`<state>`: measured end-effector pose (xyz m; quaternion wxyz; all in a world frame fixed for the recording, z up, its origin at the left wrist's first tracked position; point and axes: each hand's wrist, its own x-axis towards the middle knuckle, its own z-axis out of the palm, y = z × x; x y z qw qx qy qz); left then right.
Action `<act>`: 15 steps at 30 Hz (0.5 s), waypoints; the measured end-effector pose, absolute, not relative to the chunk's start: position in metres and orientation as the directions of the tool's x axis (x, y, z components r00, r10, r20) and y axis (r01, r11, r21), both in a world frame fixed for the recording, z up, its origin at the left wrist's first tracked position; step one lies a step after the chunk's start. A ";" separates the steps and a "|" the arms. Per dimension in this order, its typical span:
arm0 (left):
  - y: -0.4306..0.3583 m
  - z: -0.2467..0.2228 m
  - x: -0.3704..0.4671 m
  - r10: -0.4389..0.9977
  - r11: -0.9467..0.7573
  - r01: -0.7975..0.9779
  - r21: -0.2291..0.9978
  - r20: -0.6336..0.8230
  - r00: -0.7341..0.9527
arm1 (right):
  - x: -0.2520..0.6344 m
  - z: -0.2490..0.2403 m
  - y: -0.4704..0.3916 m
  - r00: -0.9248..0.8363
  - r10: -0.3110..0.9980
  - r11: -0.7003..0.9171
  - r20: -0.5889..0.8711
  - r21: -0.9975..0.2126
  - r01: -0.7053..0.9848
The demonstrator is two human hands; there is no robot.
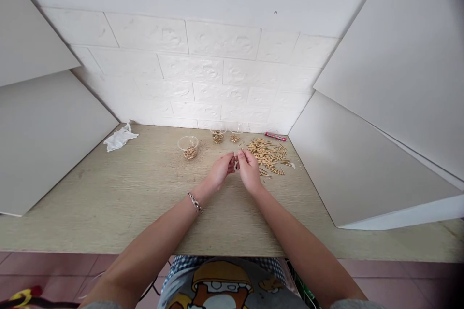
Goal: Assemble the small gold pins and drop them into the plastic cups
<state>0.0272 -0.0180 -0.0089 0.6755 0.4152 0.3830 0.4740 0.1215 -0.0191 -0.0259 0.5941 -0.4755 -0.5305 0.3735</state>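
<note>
My left hand [222,170] and my right hand [248,168] meet fingertip to fingertip above the table, both closed in a pinch. Whatever sits between the fingertips is too small to make out. Just beyond my right hand spreads a loose pile of thin gold-coloured sticks [266,154]. To the left of my left hand stands a clear plastic cup [188,143] with small gold-coloured pieces [190,152] in its bottom. Two more clear cups, one with gold pieces [218,137] and another with fewer gold pieces [235,138], stand behind my hands near the wall.
A crumpled white tissue [121,138] lies at the table's back left. Near the back right is a red tube-shaped packet [276,136]. Pale panels [54,140] close in the left side, and similar panels [380,154] the right. A white brick-patterned wall [208,70] bounds the back.
</note>
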 end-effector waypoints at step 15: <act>-0.025 -0.005 0.033 0.966 0.141 -0.355 0.924 -0.051 0.253 | 0.123 -0.024 -0.019 0.100 0.981 0.173 0.166 -0.983 -0.061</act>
